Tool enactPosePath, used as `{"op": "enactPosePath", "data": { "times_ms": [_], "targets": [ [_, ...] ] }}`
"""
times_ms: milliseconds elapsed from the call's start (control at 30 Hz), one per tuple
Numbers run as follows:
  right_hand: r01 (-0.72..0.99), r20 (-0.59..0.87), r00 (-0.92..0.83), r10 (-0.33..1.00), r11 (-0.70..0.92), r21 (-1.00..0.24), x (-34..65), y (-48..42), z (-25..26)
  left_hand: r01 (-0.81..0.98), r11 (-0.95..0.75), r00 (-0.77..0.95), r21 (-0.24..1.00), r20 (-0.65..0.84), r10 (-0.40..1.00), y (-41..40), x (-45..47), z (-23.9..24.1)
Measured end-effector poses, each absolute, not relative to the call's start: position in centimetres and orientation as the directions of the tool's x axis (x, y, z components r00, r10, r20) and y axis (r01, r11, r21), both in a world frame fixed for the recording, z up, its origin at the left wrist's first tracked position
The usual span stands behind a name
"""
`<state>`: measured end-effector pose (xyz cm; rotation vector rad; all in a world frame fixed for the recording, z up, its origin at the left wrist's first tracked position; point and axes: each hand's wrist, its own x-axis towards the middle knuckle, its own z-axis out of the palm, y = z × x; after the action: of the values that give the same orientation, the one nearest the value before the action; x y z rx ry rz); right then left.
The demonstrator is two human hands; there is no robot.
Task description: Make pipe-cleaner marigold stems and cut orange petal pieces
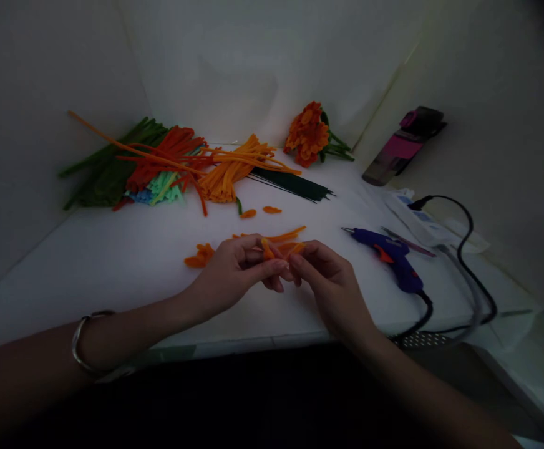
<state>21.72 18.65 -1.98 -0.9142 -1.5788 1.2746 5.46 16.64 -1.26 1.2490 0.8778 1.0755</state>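
Observation:
Between my two hands, above the front of the white table, is a bent orange pipe cleaner [268, 249]. My left hand [239, 265] pinches one part of it between thumb and fingers. Close beside it, my right hand [321, 271] pinches the other part, with the fingertips of both hands nearly touching. Fingers cover much of the piece. Behind the hands lie loose orange pipe cleaners [288, 235]. Left of my left hand sits a small heap of orange looped petals [199, 256]. Two more orange petals [272, 210] lie farther back.
Bundles of green [108, 168], red [164, 156] and orange pipe cleaners [234, 168] lie at the back left, near dark green stems [295, 184]. An orange flower bouquet [307, 134] rests by the wall. On the right are a blue glue gun [393, 252], power strip [415, 218] and bottle [403, 146].

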Motion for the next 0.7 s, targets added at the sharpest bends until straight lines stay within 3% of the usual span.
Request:
{"op": "enactPosePath", "data": {
  "times_ms": [133,333,533,700],
  "targets": [
    [0.077,0.204,-0.342,0.917,0.244,-0.967,21.9,18.7,-1.6,-0.126,0.049,0.31,0.991,-0.007,0.951,16.9,5.4,-1.7],
    [0.242,0.179,-0.484,0.857,0.327,-0.913,22.2,18.6,-1.1,-0.026,0.116,0.427,0.993,-0.094,0.899,16.6,5.3,-2.1],
    [0.219,0.137,-0.583,0.8,0.318,-0.922,22.3,18.8,-1.1,0.062,0.053,0.447,0.997,-0.075,0.891,16.3,5.3,-1.8],
    [0.136,0.173,-0.567,0.806,0.298,-0.945,22.6,19.2,-0.8,-0.136,0.185,0.465,0.973,-0.102,0.879,17.1,5.1,-1.7]
  ]
}}
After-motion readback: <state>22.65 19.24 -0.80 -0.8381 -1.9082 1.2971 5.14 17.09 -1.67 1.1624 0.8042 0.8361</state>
